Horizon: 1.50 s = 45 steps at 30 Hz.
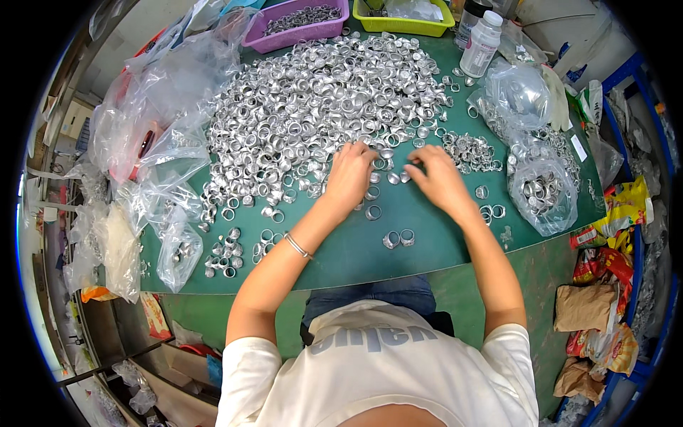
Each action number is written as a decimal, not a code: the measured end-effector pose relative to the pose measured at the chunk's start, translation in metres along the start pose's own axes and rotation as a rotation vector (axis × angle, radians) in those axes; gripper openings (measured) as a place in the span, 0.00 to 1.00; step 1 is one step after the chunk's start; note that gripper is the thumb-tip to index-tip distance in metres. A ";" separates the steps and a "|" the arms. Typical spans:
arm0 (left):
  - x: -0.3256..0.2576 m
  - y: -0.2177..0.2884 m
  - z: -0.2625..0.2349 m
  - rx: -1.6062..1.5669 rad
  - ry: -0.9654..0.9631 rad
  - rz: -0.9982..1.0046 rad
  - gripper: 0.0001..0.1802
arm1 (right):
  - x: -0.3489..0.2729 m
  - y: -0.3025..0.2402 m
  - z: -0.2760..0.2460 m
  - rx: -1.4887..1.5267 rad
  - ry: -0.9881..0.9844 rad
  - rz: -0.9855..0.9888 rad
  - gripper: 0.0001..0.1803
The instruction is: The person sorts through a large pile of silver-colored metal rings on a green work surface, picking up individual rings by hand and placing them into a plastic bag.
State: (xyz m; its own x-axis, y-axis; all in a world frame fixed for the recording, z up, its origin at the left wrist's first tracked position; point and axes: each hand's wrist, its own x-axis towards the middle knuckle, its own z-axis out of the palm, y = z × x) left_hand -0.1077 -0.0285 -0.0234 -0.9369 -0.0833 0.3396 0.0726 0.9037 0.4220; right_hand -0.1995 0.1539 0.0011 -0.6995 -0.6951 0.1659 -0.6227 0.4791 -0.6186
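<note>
A large heap of silvery metal rings (pixel 313 107) covers the middle of the green table (pixel 334 256). My left hand (pixel 349 174) is at the heap's near right edge, fingers bent together over the rings; what they hold, if anything, is hidden. Across from it, my right hand (pixel 440 178) has its thumb and fingers apart, close to a few loose rings (pixel 393 178) between the hands. Single rings (pixel 373 212) lie just nearer to me. Two more rings (pixel 398 238) sit side by side toward the front edge.
Small ring groups (pixel 226 253) lie front left, another ring cluster (pixel 473 153) to the right. Clear bags (pixel 544 192) with rings flank the right side; plastic bags (pixel 171 107) crowd the left. At the back are a purple basket (pixel 299 27), a yellow-green basket (pixel 405 27) and a white bottle (pixel 482 46).
</note>
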 end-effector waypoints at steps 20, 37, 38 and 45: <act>-0.008 0.023 -0.035 -1.207 -0.090 -0.480 0.15 | -0.016 -0.023 0.020 0.515 0.203 -0.001 0.17; -0.038 0.056 -0.025 -1.577 -0.440 -0.694 0.15 | -0.074 -0.032 -0.005 0.649 0.111 0.110 0.17; -0.039 0.058 -0.025 -1.449 -0.382 -0.626 0.14 | -0.076 -0.031 -0.007 0.549 0.144 0.101 0.17; -0.063 0.047 -0.033 -0.861 -0.108 -0.469 0.17 | -0.100 0.022 -0.033 -0.469 0.189 -0.037 0.12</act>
State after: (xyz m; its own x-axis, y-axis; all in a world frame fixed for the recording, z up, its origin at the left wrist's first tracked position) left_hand -0.0345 0.0053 0.0026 -0.9573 -0.2779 -0.0789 -0.1302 0.1712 0.9766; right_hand -0.1549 0.2512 -0.0035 -0.6982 -0.6278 0.3440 -0.7084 0.6752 -0.2056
